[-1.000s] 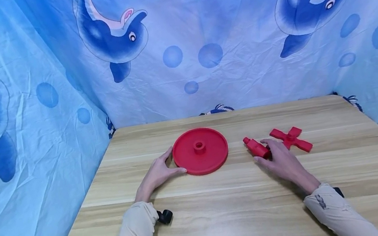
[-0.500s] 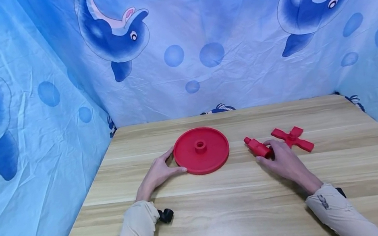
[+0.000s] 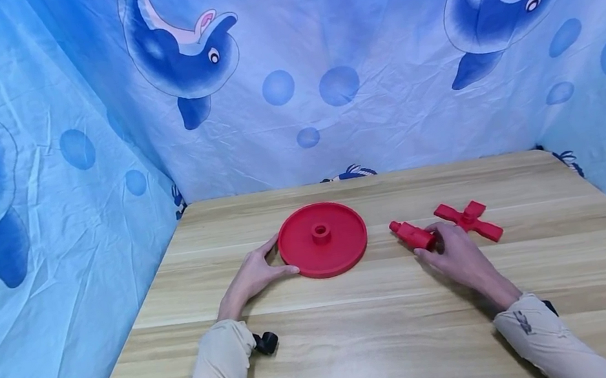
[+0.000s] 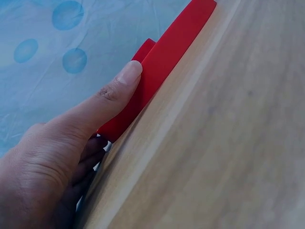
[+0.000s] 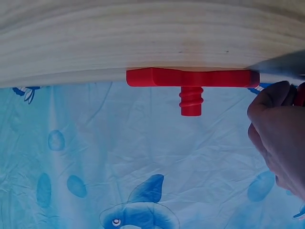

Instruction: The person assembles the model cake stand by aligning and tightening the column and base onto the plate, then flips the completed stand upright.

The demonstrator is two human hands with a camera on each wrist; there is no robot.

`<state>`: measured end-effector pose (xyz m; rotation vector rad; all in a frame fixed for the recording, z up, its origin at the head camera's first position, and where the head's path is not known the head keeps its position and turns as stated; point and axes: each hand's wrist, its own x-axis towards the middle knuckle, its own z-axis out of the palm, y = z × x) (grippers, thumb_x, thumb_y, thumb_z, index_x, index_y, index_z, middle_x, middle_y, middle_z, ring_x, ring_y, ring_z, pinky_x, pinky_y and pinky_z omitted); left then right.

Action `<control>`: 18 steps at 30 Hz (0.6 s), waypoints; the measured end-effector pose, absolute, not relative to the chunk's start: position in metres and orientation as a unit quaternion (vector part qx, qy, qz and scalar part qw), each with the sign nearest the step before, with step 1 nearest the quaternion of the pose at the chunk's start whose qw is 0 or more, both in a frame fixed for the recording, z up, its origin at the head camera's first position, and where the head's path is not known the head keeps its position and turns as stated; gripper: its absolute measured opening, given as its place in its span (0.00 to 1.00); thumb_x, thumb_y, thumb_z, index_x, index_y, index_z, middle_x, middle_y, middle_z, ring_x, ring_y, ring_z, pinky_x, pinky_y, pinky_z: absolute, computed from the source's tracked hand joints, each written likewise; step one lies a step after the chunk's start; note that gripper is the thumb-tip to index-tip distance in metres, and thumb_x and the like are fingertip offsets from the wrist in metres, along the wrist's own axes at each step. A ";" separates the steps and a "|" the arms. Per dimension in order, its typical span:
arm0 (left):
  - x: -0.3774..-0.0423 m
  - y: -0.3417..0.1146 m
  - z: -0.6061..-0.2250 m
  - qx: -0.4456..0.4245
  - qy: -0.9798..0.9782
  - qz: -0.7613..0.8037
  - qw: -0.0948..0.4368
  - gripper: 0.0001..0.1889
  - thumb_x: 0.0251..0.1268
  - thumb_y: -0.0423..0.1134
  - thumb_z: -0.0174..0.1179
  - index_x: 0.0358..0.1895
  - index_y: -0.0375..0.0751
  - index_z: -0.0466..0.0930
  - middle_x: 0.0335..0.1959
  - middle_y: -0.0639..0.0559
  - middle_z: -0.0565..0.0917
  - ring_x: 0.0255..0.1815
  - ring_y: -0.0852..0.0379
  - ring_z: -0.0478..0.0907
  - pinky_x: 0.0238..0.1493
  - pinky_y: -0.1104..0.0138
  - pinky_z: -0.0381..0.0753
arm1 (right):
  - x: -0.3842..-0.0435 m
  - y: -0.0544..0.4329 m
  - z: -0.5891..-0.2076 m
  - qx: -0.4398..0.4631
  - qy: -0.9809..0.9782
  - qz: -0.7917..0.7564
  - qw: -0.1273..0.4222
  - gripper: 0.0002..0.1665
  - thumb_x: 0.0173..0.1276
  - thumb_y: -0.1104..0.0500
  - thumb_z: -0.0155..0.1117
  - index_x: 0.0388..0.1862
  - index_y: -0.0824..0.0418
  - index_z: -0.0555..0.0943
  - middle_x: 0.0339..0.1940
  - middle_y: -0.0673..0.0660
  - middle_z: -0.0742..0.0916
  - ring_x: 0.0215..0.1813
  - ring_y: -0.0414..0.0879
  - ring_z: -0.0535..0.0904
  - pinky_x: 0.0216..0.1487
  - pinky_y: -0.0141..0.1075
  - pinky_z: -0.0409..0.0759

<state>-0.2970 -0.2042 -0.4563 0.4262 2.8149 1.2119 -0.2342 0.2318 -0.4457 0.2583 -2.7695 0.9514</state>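
Note:
A shallow red round dish (image 3: 341,250) with a raised rim and a hollow hub lies on the table. My left hand (image 3: 254,276) holds its left edge, thumb on the near rim and fingers on the far side; the left wrist view shows the thumb against the red rim (image 4: 164,59). To the right, a stepped red cylinder (image 3: 415,237) points its narrow end up and left. My right hand (image 3: 460,259) grips its thick end between thumb and fingers. Just beyond that hand sits a red four-armed cross (image 3: 485,229); its threaded stub (image 5: 191,102) shows in the right wrist view.
The wooden table (image 3: 328,355) reaches back to a blue curtain (image 3: 280,35) printed with dolphins and bubbles. Curtain also hangs at both sides. A black wrist device (image 3: 267,343) is strapped by the left sleeve.
The cylinder has turned slightly to lie flatter, and my right hand has shifted a little to the right with it. My left hand and the dish keep their place.

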 end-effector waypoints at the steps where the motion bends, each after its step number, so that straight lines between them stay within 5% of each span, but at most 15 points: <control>1: -0.297 -0.204 -0.456 0.138 0.909 0.392 0.024 0.57 0.50 0.65 0.78 0.82 0.50 0.60 0.75 0.42 0.71 0.68 0.46 0.70 0.69 0.48 0.70 | -0.234 0.232 -0.445 0.087 -0.936 0.325 0.103 0.37 0.65 0.55 0.76 0.66 0.72 0.73 0.53 0.68 0.82 0.49 0.60 0.77 0.50 0.54 0.80; 18: -0.298 -0.206 -0.461 0.145 0.903 0.403 0.022 0.58 0.50 0.67 0.77 0.82 0.49 0.60 0.77 0.42 0.68 0.75 0.43 0.65 0.71 0.45 0.69 | -0.232 0.238 -0.430 0.078 -0.917 0.362 0.150 0.37 0.68 0.56 0.76 0.70 0.70 0.74 0.56 0.67 0.80 0.51 0.60 0.75 0.47 0.49 0.80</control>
